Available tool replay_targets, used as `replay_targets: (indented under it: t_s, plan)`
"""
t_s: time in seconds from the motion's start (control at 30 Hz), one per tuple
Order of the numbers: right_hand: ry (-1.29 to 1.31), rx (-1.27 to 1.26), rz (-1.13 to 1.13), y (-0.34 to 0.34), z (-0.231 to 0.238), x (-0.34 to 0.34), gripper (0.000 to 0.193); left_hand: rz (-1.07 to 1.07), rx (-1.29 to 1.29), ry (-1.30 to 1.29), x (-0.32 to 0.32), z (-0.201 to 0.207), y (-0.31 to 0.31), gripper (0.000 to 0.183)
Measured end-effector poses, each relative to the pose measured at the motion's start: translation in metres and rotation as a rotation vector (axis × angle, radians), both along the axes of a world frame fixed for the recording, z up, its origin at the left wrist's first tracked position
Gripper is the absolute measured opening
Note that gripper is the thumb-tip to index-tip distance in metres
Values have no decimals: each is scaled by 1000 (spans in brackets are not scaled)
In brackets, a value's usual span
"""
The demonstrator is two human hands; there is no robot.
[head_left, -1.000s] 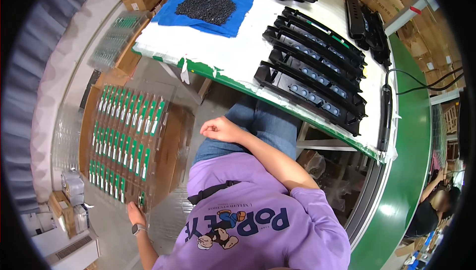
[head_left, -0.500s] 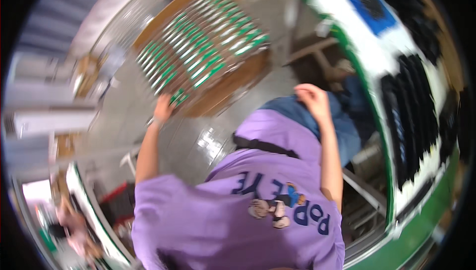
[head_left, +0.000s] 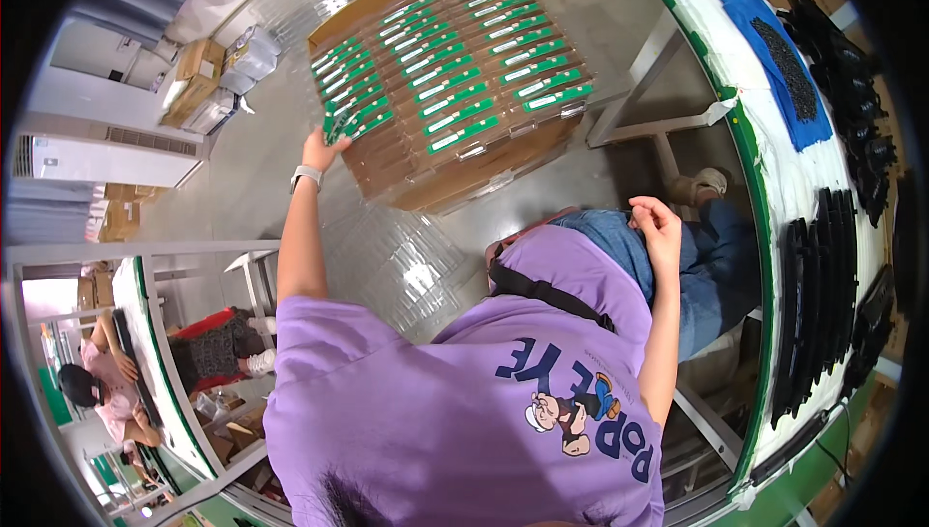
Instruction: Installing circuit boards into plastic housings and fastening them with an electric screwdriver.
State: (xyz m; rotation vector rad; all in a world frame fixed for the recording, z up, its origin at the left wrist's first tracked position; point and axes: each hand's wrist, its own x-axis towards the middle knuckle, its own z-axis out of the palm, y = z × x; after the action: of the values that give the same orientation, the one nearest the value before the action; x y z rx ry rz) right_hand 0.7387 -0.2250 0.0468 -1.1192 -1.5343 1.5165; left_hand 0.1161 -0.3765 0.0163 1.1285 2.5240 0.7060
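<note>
My left hand [head_left: 324, 150] reaches out to the near left corner of a clear plastic tray [head_left: 426, 183]. Its fingers close on a green circuit board [head_left: 336, 126], partly hidden by the fingertips. In the tray, slim green boards with white strips [head_left: 460, 132] lie in three columns. A brown cardboard box [head_left: 334, 16] surrounds the tray at the far side. Over my lap, beside the blue jeans [head_left: 605, 244], hovers my right hand [head_left: 660, 227]. Its fingers are loosely bent and apart, with nothing in them.
A green-edged workbench [head_left: 745, 154] at my right carries black plastic parts [head_left: 818, 300] and a blue cloth [head_left: 769, 58] with dark pieces. Farther left, a person in pink [head_left: 106, 377] sits at another bench. Cartons [head_left: 194, 77] stand by the far-left wall.
The view has steadied from a blur, and the tray sits higher and farther right in it. My left hand stays at the tray's near left corner; my right hand stays over my lap.
</note>
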Motion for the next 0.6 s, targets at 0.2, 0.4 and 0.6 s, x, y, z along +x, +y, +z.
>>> replay_targets:
  t_s: [0.2, 0.4, 0.6]
  plan:
    - [-40, -8, -71, -2, 0, 10, 13, -58, -204, 278, 32, -3, 44, 40]
    - [-6, 12, -7, -2, 1, -4, 13, -131, -145, 353, 4, -8, 24, 37]
    - [-14, 58, -78, -7, 3, 2, 13, -222, -83, 508, 22, 8, 40, 32]
